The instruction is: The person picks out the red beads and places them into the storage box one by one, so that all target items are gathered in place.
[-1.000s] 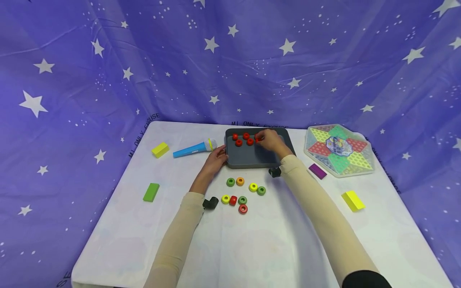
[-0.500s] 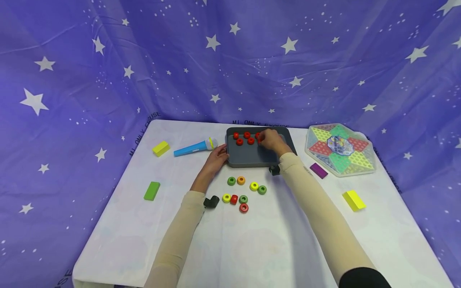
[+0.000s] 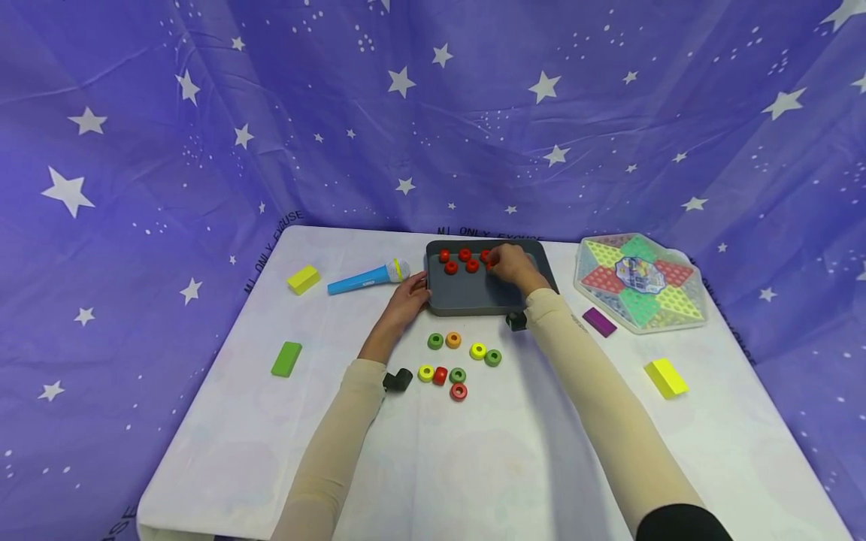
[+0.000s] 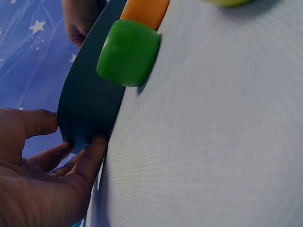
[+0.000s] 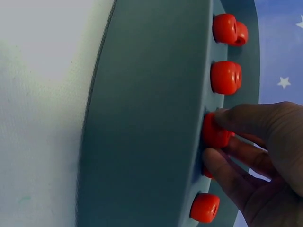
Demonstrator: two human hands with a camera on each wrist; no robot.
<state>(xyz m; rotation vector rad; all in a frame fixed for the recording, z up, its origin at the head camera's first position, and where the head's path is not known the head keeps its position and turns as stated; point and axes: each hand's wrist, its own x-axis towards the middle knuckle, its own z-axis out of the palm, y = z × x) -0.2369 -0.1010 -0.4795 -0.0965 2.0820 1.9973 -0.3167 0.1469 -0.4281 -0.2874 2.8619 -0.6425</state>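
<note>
Right hand [image 3: 509,264]: positioned over the far part of the grey tray [image 3: 473,297]. The grip is pinching a red ring [image 5: 215,132] between thumb and fingers, the ring touching the tray floor. The wrist view shows the thumb over the ring and the fingers [image 5: 227,177] curled beneath it. Other red rings [image 3: 462,260] lie on the tray just to the left of this hand; one more red ring [image 5: 204,208] sits close by the fingers.

Left hand [image 3: 409,294]: at the tray's left near corner. The grip is spread, with relaxed fingers [image 4: 90,158] touching the tray's edge and the thumb lying against its side; nothing is held.

On the white table [image 3: 473,451], near the tray's front edge: a loose cluster of green, orange, yellow and red rings [image 3: 460,361]. A green ring [image 4: 128,53] lies just beside the tray wall in the left wrist view.

Elsewhere on the table: a blue toy microphone [image 3: 365,279] left of the tray and a hexagonal game board [image 3: 639,282] to its right.
</note>
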